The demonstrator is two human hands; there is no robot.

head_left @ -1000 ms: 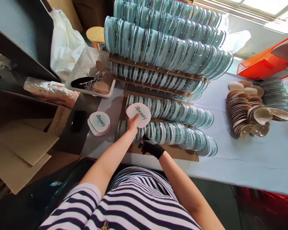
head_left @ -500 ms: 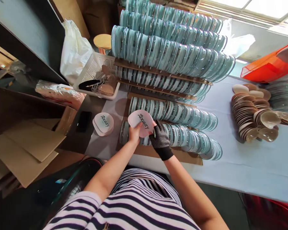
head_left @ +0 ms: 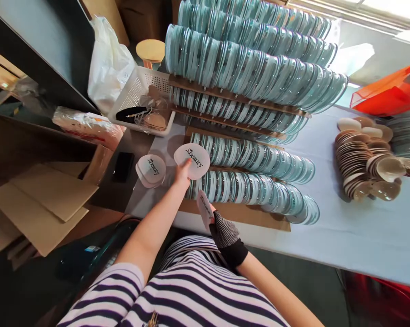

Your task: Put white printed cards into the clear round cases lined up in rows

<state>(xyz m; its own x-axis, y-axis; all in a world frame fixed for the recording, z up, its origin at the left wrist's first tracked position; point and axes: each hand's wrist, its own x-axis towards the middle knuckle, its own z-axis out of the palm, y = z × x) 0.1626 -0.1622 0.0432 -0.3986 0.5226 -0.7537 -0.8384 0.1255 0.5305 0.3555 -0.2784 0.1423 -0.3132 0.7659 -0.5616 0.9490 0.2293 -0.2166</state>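
My bare left hand (head_left: 183,171) grips a pale pink rounded card printed "beauty" (head_left: 194,169), with the thumb across its face. Lower and nearer my body, my right hand (head_left: 222,227), in a black-and-grey fingerless glove, pinches a second "beauty" card (head_left: 203,210), tilted nearly edge-on. A small pile of like cards (head_left: 151,171) lies on the table to the left. Just beyond my hands, rows of clear round-edged pieces (head_left: 239,187) stand on edge on brown cardboard. What these pieces are I cannot tell for sure.
Taller racks of similar clear pieces (head_left: 252,68) stand at the back. A white plastic basket (head_left: 140,81) holds loose items at the left, near a dark phone-like object (head_left: 123,166). Stacked beige oval pieces (head_left: 353,156) sit at the right. Cardboard sheets (head_left: 51,200) lie lower left.
The cards have come apart: one stays in my left hand, which shifted slightly left and up. My right hand has drawn down toward my body with the other.
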